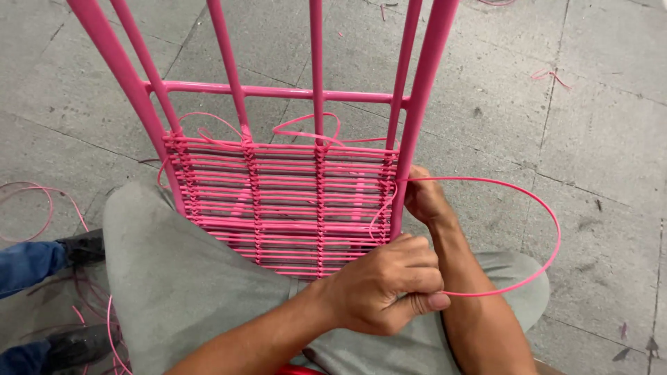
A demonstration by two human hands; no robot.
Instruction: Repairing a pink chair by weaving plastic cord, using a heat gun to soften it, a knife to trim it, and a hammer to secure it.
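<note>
A: Entry, hands first. Left hand [385, 288] is closed in a pinch, thumb against forefinger, on the pink cord [549, 229]. The grip point sits low, over the lap, just below the woven panel [292, 208].

B: And the right hand [424, 198]?

A: Pressed against the right upright of the pink metal frame [417, 118], fingers curled at the panel's edge. Cannot tell whether it grips the cord or only steadies the frame; the fingertips are hidden behind the tube.

B: Lie of the cord?

A: It leaves the weave at the right upright, beside the right hand, arcs out wide to the right, then returns leftward into the left hand's pinch. So the loop's long axis runs sideways, away from the frame. The right hand is nearer the point where the cord meets the weave; the left holds the end nearer the body.

B: Beyond that?

A: Frame leans on grey trousers [180, 278]. Concrete floor [590, 104] with loose cord scraps [31, 201]; another person's shoes [83, 246] at left.
</note>
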